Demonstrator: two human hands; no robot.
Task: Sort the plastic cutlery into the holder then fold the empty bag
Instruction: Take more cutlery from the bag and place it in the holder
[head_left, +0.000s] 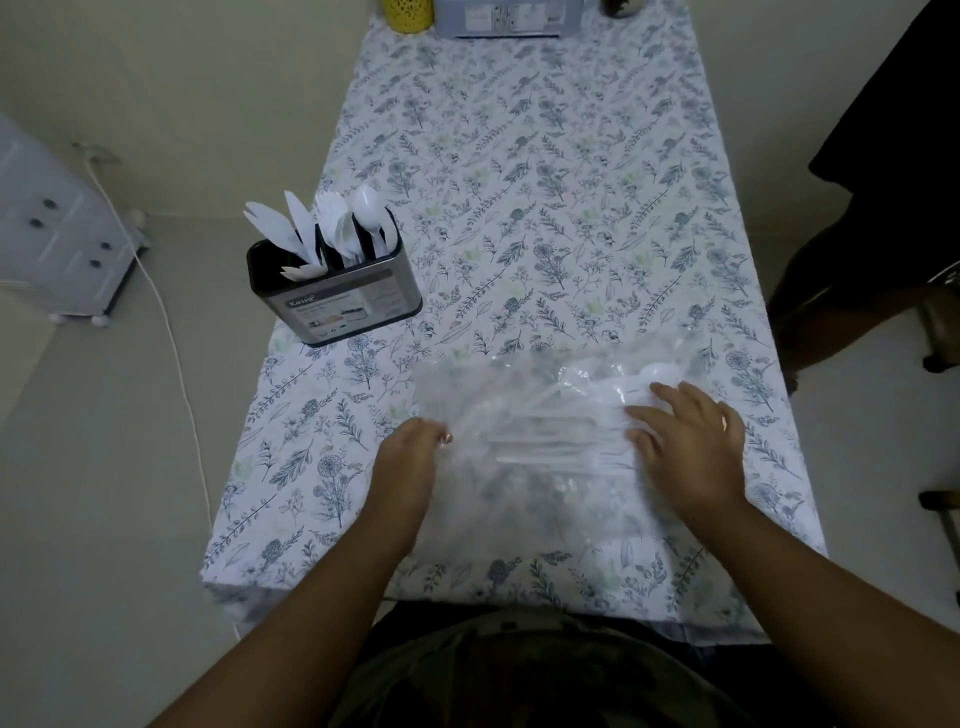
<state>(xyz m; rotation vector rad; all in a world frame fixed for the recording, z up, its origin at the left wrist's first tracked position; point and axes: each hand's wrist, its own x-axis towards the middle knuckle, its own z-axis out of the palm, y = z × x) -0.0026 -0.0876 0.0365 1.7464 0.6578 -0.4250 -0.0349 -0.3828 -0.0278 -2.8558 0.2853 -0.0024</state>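
A clear plastic bag (524, 483) lies near the front of the table with several white plastic cutlery pieces (587, 415) still inside it. My left hand (410, 457) pinches the bag's left edge with curled fingers. My right hand (691, 441) lies flat with spread fingers on the bag's right part, over the cutlery. A dark metal cutlery holder (343, 296) stands at the table's left edge, about an arm's reach ahead. White knives, forks and spoons (332, 223) stick up from its compartments.
The table wears a floral cloth (545, 208). At its far end stand a yellow cup (408, 13) and a grey box (506, 18). A person in dark clothes (883, 208) stands at the right. A white cabinet (57, 228) and cord (171, 322) are on the floor at left.
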